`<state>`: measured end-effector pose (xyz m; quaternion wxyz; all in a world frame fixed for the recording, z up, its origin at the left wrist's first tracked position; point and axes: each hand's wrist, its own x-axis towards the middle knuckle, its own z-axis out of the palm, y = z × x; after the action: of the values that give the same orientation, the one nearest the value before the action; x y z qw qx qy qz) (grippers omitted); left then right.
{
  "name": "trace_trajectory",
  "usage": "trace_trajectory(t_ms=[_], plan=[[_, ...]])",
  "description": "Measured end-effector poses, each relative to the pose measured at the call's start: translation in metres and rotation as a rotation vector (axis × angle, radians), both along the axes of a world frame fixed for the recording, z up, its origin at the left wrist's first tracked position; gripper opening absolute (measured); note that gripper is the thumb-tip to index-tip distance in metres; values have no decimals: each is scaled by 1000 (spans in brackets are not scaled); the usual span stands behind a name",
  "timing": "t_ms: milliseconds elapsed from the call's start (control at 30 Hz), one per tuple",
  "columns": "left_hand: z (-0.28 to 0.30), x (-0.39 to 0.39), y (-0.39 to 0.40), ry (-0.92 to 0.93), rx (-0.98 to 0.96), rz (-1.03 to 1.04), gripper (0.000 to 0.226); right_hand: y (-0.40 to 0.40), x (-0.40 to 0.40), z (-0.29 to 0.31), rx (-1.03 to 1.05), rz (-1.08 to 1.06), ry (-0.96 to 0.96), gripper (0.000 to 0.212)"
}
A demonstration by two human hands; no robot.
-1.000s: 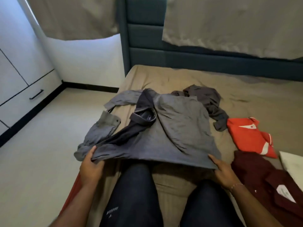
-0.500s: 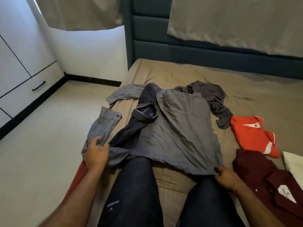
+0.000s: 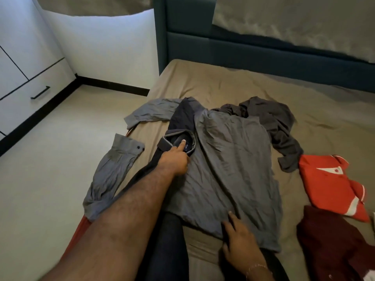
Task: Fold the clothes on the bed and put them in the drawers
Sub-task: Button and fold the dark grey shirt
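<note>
Grey cloth covers the middle of the bed (image 3: 203, 82): our grey shirt (image 3: 229, 163) lies spread out flat on it, with one sleeve (image 3: 109, 175) hanging off the side. We reach out our left hand (image 3: 175, 159) and poke one straight finger into the shirt's collar (image 3: 178, 141). Our right hand (image 3: 239, 242) rests flat on the bottom edge of the shirt, fingers straight. A dark grey top (image 3: 280, 126) lies bunched up behind the shirt. An orange shirt (image 3: 328, 183) and a dark red shirt (image 3: 328, 246) lie beside it. White drawers (image 3: 26, 96) stand across the floor.
</note>
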<state>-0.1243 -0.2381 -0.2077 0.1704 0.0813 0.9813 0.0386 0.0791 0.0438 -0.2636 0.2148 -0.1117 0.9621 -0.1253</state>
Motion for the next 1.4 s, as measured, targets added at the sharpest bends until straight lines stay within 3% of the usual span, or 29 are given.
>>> trace_trajectory(t_ms=[67, 133, 233, 300, 367, 433, 467, 533, 600, 667, 800, 900, 967, 1067, 1133, 1233, 1300, 1400], plan=[[0, -18, -6, -92, 6, 27, 41, 3, -7, -4, 9, 31, 4, 70], [1, -22, -17, -37, 235, 128, 31, 6, -10, -6, -1, 54, 14, 63], [2, -15, -49, 233, 694, 567, 21, 7, -10, -10, -15, 54, 38, 62], [2, -11, -87, 369, 837, 870, 26, 4, -11, -13, 43, 82, 28, 64], [-4, -1, -127, 398, 794, 1089, 29, 1, -9, -16, 127, 99, 31, 64], [-7, 21, -148, 394, 557, 1206, 34, -2, -9, -19, 192, 78, 44, 64], [-7, 38, -146, 442, 464, 1161, 35, -3, -9, -19, 218, 57, 61, 65], [-13, 74, -127, 563, 475, 775, 37, -4, -12, -21, 254, 14, 68, 69], [-22, 121, -102, 372, 541, 217, 45, -6, -11, -26, 297, 7, 62, 75], [-36, 163, -92, 71, 426, -113, 54, -9, -9, -30, 324, 4, 48, 77], [-56, 200, -110, 25, 330, 108, 60, -7, -11, -23, 344, -12, 39, 79], [-59, 218, -126, 35, 12, 100, 84, 3, -14, -14, 368, -44, 76, 78], [-56, 232, -133, 86, -127, 224, 94, 13, -16, -10, 344, -59, 92, 75], [-40, 233, -144, 114, -207, 361, 76, 25, -16, 0, 290, -61, 93, 67], [-27, 225, -155, 154, -145, 394, 52, 32, -16, 9, 247, -91, 72, 54], [-6, 218, -171, 282, 118, 562, 25, 43, -15, 25, 216, -128, 89, 32], [10, 205, -184, 303, 225, 621, 22, 51, -21, 33, 154, -203, 77, 34], [41, 177, -193, 330, 353, 651, 25, 70, -43, 48, -120, -307, 92, 29]])
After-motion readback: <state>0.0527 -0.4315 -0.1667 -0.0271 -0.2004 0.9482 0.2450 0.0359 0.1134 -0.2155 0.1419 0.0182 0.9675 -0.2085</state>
